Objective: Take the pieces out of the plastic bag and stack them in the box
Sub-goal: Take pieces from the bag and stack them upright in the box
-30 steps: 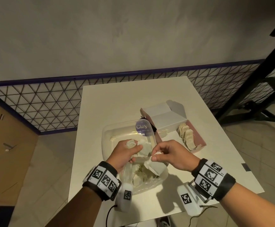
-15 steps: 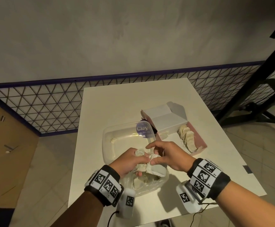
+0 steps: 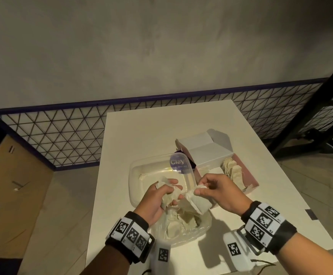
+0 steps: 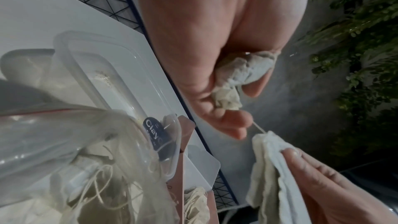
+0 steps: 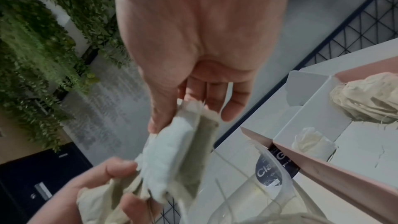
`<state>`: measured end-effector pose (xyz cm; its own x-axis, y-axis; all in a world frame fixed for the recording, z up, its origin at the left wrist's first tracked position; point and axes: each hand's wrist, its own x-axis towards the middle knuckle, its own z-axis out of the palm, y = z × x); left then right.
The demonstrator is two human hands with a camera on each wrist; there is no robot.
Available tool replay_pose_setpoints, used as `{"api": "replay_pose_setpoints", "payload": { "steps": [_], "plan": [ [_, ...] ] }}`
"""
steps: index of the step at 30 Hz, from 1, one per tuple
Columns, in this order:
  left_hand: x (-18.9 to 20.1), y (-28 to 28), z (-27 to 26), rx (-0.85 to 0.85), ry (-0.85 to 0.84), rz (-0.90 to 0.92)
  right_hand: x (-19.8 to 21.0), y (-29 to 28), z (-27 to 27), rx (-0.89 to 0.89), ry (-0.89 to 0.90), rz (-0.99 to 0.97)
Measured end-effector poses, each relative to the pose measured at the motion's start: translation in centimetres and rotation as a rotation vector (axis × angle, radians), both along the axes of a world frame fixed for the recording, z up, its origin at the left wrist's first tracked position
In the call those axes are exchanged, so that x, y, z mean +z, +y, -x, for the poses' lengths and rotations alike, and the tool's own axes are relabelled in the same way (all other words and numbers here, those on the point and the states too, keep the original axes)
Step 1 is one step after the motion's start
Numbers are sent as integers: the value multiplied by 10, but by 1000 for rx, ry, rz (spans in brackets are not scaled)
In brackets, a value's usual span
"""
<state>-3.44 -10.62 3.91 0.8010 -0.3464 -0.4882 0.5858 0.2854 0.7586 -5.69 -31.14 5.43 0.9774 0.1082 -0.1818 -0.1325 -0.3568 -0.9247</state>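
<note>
A clear plastic bag point(image 3: 183, 233) of cream tea-bag pieces lies near the table's front edge, under both hands. My left hand point(image 3: 161, 197) grips a crumpled bunch of pieces point(image 4: 241, 72) above the bag. My right hand point(image 3: 207, 190) pinches the top of a flat piece point(image 3: 196, 204), also seen as the flat piece point(image 5: 172, 149) hanging from thumb and fingers. A thin string point(image 4: 259, 128) runs between the two bunches. The pink box point(image 3: 249, 175) stands open at the right, with a row of pieces point(image 3: 234, 172) on edge inside it.
A clear plastic tub point(image 3: 142, 171) with a purple "Clay" label point(image 3: 178, 162) sits behind the bag, touching the box's left side. The box's white flaps point(image 3: 201, 144) stand open at the back. The white table point(image 3: 142, 132) ends just behind my wrists. A mesh railing point(image 3: 62, 135) runs beyond.
Both hands have drawn slightly apart above the bag. The right hand has pulled its flat piece to the right, away from the bunch in the left hand.
</note>
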Motion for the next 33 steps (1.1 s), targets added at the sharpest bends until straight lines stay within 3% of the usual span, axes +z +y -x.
{"api": "replay_pose_setpoints", "payload": {
  "steps": [6,18,29,33],
  "plan": [
    [-6,4,0,-10,32,59,5,8,0,47,64,-177],
    [-7,-2,5,-33,118,273,-12,26,0,-54,97,-111],
    [-11,1,-2,-21,145,429,-4,18,-2,-108,80,-236],
    [-13,2,-3,4,143,372,8,11,0,-106,72,-250]
  ]
}}
